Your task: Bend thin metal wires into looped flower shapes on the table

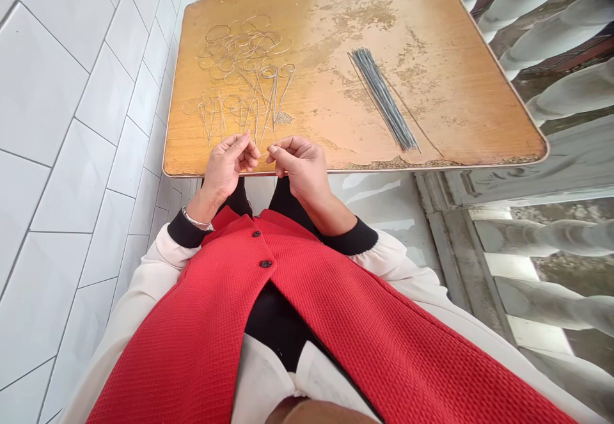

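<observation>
1. The left hand [233, 162] and the right hand [300, 165] sit close together at the near edge of a worn, wood-coloured table [326, 117], with a small gap between them.
2. The right hand pinches a thin wire [263, 155] between thumb and forefinger.
3. The left hand has its thumb against its forefinger and the other fingers curled in, apparently on the same wire, though the strand is too fine to trace fully.
4. Just beyond the hands, on the left part of the table, lies a loose spread of bent wires [245, 53] (many curled into loops, some with straight legs pointing toward the person).
5. A bundle of straight grey wires [384, 98] lies slantwise on the right part, well apart from the bent ones, with a few single strands splayed beside it.
6. The person wears a red vest [192, 321] over white sleeves with black cuffs.
7. A tiled wall [62, 155] stands on the left, pale balusters [542, 21] on the right.
</observation>
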The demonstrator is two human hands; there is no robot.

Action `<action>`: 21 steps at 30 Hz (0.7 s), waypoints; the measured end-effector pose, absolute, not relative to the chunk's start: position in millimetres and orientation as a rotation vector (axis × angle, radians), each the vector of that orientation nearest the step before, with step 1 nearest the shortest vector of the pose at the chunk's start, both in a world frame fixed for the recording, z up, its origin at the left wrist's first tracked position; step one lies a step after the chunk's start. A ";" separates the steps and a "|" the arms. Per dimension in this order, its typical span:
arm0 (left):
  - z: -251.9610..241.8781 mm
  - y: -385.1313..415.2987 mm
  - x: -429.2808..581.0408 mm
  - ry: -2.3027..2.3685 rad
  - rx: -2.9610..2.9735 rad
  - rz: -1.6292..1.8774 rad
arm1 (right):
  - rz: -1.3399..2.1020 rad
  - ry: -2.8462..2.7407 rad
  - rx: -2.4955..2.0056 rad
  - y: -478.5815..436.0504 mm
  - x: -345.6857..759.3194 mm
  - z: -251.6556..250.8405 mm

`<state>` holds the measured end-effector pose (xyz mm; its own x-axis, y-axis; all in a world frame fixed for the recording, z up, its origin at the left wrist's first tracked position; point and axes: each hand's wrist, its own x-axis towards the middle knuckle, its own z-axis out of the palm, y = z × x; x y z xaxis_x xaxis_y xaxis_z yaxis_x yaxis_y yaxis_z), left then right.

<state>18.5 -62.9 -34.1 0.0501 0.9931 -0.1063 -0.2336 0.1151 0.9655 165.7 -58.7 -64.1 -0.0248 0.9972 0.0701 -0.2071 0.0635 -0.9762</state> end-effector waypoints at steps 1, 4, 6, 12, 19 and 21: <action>-34.4 -63.5 19.9 1.067 0.975 1.221 | 1.220 -1.112 -1.010 -58.2 164.1 -66.4; -35.1 -64.4 23.7 1.102 0.969 1.265 | 1.112 -1.111 -1.056 -55.9 159.6 -72.9; -35.0 -63.9 25.5 1.124 0.940 1.285 | 1.114 -1.102 -1.057 -54.1 158.3 -75.0; -32.8 -60.7 26.5 1.144 0.859 1.286 | 1.332 -1.067 -0.917 -55.4 165.5 -67.5; -37.4 -57.9 21.6 1.095 0.893 1.274 | 1.385 -1.037 -0.927 -58.0 168.9 -58.3; -40.3 -58.8 18.9 1.059 0.918 1.250 | 1.369 -1.025 -0.950 -57.0 168.7 -57.4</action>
